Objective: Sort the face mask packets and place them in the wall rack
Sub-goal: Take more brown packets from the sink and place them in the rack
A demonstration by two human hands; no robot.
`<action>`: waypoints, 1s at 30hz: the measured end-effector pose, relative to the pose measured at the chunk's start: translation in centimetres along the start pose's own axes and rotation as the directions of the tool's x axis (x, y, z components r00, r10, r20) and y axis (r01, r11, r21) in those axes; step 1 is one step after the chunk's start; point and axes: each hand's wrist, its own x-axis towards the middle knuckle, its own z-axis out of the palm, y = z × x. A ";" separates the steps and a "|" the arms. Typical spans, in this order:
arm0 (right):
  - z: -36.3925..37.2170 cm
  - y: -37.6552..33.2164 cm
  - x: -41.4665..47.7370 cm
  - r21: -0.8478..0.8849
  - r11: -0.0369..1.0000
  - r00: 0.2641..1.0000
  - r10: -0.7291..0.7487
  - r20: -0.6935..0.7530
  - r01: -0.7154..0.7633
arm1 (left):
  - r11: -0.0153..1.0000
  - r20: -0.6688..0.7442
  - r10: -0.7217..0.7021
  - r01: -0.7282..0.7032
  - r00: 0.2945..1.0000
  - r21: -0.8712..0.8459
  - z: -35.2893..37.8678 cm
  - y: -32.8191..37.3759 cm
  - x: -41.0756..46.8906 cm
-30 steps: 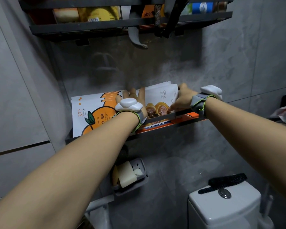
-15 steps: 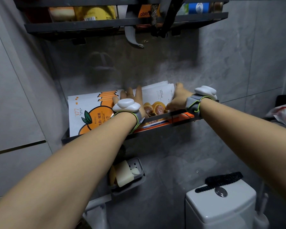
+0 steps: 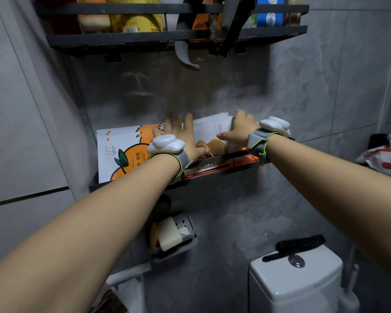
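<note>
Your left hand (image 3: 181,136) lies flat, fingers straight, against the mask packets standing in the wall rack (image 3: 201,181), between the orange packets (image 3: 122,154) and the white packets (image 3: 209,129). Your right hand (image 3: 238,128) rests on the white ones. Its fingers are hidden, so I cannot tell whether it grips.

One wide-angle camera rides on the person's head, facing a grey tiled wall (image 3: 235,86) and tipped somewhat down. Both forearms (image 3: 99,233) enter large from the bottom corners and narrow toward mid-frame, where the left hand (image 3: 181,141) and right hand (image 3: 239,129) meet the face mask packets (image 3: 122,154) in the wall rack (image 3: 224,158) at arm's reach. The top edge cuts an upper shelf (image 3: 145,37), the bottom edge cuts the toilet tank (image 3: 303,283) at lower right, and a soap dish (image 3: 185,245) sits below centre. Tile joints (image 3: 339,132) bow outward near the right side
</note>
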 end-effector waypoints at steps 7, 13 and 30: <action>-0.9 -2.8 -3.1 -0.032 0.998 0.998 -0.055 -0.031 0.055 | 0.999 -0.074 0.015 -0.018 0.997 -0.039 -2.1 -0.6 -1.8; -0.6 -7.2 -7.6 0.007 0.994 0.993 -0.105 -0.058 0.105 | 0.990 -0.115 0.024 -0.039 0.993 -0.136 -4.0 -2.1 -5.9; 8.9 -21.8 -25.8 0.357 0.854 0.870 -0.460 0.176 0.379 | 0.962 0.166 -0.168 0.198 0.972 -0.186 -5.8 -19.0 -24.4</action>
